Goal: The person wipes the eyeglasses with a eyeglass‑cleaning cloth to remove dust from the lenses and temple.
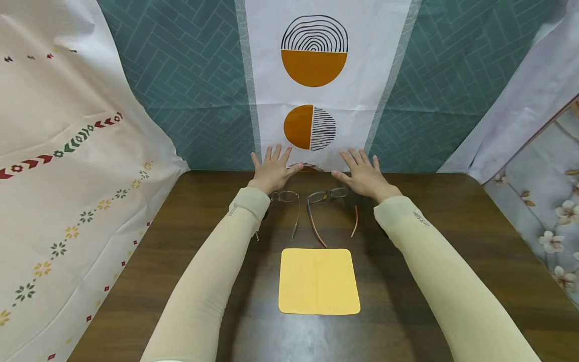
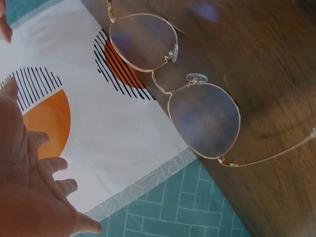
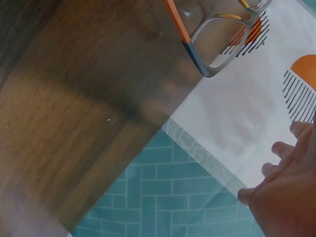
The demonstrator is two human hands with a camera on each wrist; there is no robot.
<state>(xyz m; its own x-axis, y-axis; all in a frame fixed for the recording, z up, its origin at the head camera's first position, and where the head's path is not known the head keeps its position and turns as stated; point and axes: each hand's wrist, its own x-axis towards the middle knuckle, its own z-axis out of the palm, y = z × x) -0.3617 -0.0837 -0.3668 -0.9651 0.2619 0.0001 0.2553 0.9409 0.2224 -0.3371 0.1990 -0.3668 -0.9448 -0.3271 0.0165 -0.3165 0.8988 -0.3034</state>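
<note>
Both hands reach to the far edge of the table with fingers spread and nothing held. My left hand [image 1: 271, 172] is over the back edge, just beyond a pair of thin gold-rimmed glasses [image 1: 287, 196]; the left wrist view shows those glasses [image 2: 170, 92] large, with unfolded temples. My right hand [image 1: 364, 176] is beside a second pair of glasses, grey-framed with brownish temples [image 1: 318, 196], also unfolded. Part of this frame [image 3: 203, 69] shows in the right wrist view. Nearer the body lies a yellow cloth [image 1: 318, 281], flat, with a faint crease down its middle.
A dark wooden table [image 1: 407, 301] carries these things. Behind it hangs a teal cloth [image 1: 190, 90] with a white panel [image 1: 267, 65] of orange and striped circles. Patterned white cloth [image 1: 90, 176] hangs at the left, floral cloth [image 1: 543, 201] at the right.
</note>
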